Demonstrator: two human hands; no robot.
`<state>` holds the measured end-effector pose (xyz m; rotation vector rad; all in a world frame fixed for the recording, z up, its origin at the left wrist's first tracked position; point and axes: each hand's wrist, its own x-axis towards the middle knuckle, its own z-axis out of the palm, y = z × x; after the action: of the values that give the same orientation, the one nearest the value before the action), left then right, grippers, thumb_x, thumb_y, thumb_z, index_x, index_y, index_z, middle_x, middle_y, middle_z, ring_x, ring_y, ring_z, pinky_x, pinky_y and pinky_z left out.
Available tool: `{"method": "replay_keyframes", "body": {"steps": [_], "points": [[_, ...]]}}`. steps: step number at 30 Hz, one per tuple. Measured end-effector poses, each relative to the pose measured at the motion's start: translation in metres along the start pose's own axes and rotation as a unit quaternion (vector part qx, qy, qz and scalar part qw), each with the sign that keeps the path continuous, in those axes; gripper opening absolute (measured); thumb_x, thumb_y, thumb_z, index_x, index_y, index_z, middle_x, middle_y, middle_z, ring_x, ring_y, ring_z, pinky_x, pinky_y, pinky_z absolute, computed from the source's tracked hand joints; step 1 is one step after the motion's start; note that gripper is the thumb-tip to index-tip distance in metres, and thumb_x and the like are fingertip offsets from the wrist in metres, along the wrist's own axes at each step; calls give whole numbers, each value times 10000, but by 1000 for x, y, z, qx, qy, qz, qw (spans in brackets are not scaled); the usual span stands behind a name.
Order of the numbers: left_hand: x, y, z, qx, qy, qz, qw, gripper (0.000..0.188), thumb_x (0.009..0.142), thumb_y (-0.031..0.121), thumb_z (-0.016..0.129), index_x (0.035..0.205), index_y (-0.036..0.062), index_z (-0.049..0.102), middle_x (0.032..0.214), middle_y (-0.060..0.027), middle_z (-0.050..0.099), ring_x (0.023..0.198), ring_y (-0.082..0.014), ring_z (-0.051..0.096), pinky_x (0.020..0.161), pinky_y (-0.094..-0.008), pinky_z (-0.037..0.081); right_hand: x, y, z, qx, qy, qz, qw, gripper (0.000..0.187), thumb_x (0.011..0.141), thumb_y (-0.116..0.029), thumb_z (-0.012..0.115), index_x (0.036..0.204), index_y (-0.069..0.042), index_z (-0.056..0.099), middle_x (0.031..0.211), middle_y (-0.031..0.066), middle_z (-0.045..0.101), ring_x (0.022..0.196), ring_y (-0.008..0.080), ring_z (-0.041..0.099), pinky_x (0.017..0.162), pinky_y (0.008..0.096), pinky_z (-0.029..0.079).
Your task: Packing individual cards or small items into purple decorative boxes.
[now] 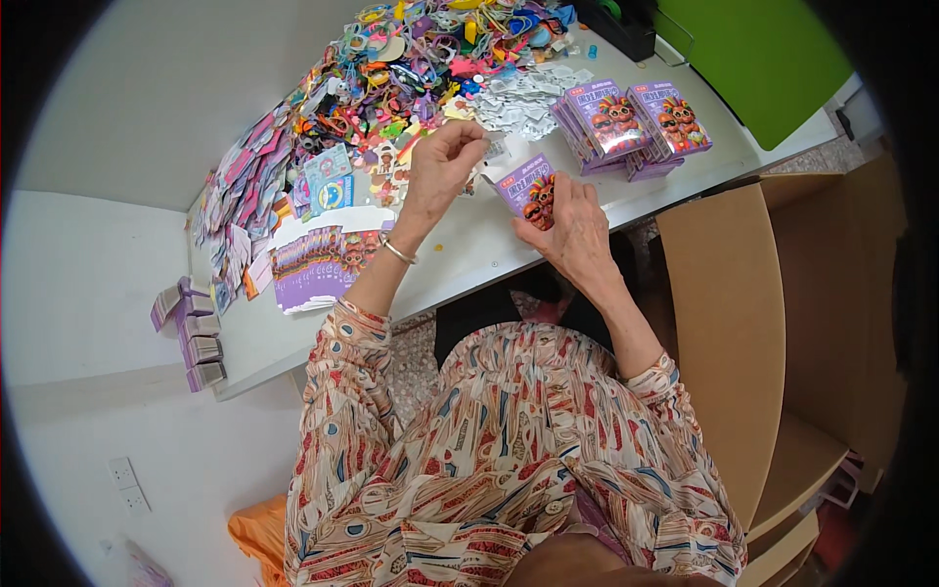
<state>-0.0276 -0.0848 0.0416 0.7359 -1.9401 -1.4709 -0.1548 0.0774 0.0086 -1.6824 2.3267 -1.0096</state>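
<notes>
My right hand (575, 230) grips a small purple printed box (528, 192) with cartoon figures on its front, held tilted over the table's front part. A white flap (496, 168) stands at the box's upper end. To its left, my left hand (448, 174) is closed in a pinch just above that end. What its fingertips hold, if anything, is too small to make out. Beyond both hands lies a heap of small white and clear sachets (526, 101). Next to my left wrist, a fanned row of flat purple cartons (318, 269) rests on the table.
A large pile of colourful small trinkets (421, 59) covers the table's back. Pink and purple packets (245, 186) heap at the left. Stacked purple boxes (611, 127) stand at the right, near a green board (773, 59). A big open cardboard box (729, 333) sits beside me.
</notes>
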Motion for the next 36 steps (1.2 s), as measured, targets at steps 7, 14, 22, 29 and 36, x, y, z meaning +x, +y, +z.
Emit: {"method": "replay_keyframes", "body": {"steps": [7, 14, 22, 29, 36], "points": [[-12, 6, 7, -53, 3, -17, 998, 124, 890, 104, 650, 959, 2, 640, 852, 23, 631, 733, -29, 533, 663, -186, 425, -2, -2, -2, -2, 26, -16, 1000, 647, 687, -340, 745, 1117, 51, 462, 923, 221, 598, 869, 377, 556, 742, 453, 496], [-20, 8, 10, 27, 29, 1, 999, 121, 885, 116, 646, 934, 5, 657, 850, 7, 643, 740, -58, 556, 665, -208, 446, -3, -5, 0, 9, 27, -31, 999, 644, 694, -347, 746, 1115, 50, 464, 916, 225, 596, 861, 376, 551, 737, 456, 490], [-30, 12, -9, 194, -11, 127, 973, 166, 860, 134, 649, 963, 7, 682, 917, -58, 684, 786, -141, 623, 681, -264, 493, -7, -4, 3, 1, 18, -41, 999, 677, 715, -315, 756, 1184, 74, 461, 943, 227, 573, 910, 394, 543, 766, 465, 465], [-27, -64, -202, 398, 169, -111, 895, 350, 808, 285, 730, 1002, 0, 672, 965, -111, 695, 843, -175, 657, 742, -292, 513, -5, -7, 7, -3, -3, -44, 999, 677, 736, -332, 740, 1189, 83, 455, 925, 223, 567, 887, 384, 539, 762, 462, 461], [-11, -129, -236, 570, 241, -105, 779, 587, 693, 412, 753, 1059, -14, 581, 1023, -211, 643, 950, -417, 595, 869, -492, 452, -5, -15, 17, -7, -15, -63, 998, 683, 744, -355, 727, 1188, 86, 450, 905, 214, 563, 853, 370, 532, 740, 459, 461]]}}
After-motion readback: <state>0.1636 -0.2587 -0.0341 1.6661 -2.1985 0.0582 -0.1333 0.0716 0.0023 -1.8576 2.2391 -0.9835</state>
